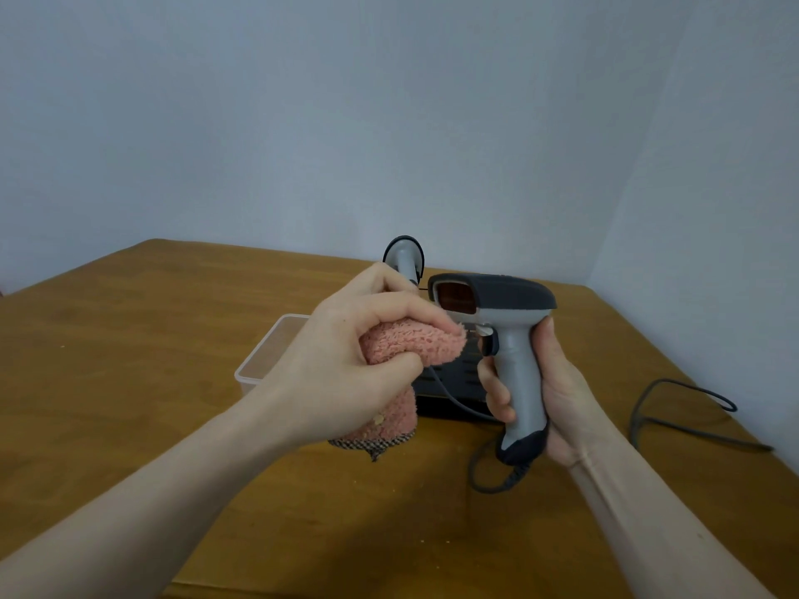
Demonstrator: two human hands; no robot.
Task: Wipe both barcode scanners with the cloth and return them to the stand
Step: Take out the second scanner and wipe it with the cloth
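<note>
Behind left hand (346, 361) w/ cloth (415, 345): 2nd scanner (404, 257); right hand (549, 395) grips scanner (514, 339).

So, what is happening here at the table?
A person is cleaning a barcode scanner. The right hand grips its handle, upright, while the left hand presses a pink cloth near its trigger. A second scanner sits behind on the black stand, beside a clear plastic box.

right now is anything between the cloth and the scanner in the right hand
Nothing visible. The pink cloth, bunched in the left hand, sits just below the window of the scanner gripped by the right hand.
</note>
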